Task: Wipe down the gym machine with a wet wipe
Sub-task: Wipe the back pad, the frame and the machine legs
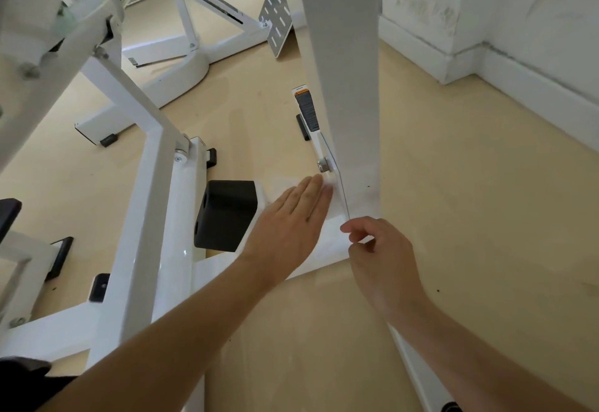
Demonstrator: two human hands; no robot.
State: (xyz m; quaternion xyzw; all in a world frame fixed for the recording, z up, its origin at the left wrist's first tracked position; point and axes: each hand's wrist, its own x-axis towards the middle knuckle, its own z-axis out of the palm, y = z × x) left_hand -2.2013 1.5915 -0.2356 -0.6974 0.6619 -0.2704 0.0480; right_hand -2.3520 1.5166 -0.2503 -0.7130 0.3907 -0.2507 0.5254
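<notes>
Left hand [291, 217] is lying flat, fingers straight, pressing a white wipe [329, 183] against the foot of the machine's [155, 184] white post [343, 71], just below a bolt [323, 164]. Right hand [379, 256] is hovering at the base's corner, fingers curling, thumb meeting forefinger; whether it's pinching anything is unclear. A black block [227, 213] is sitting left of the hands, over the tan floor [470, 217].
</notes>
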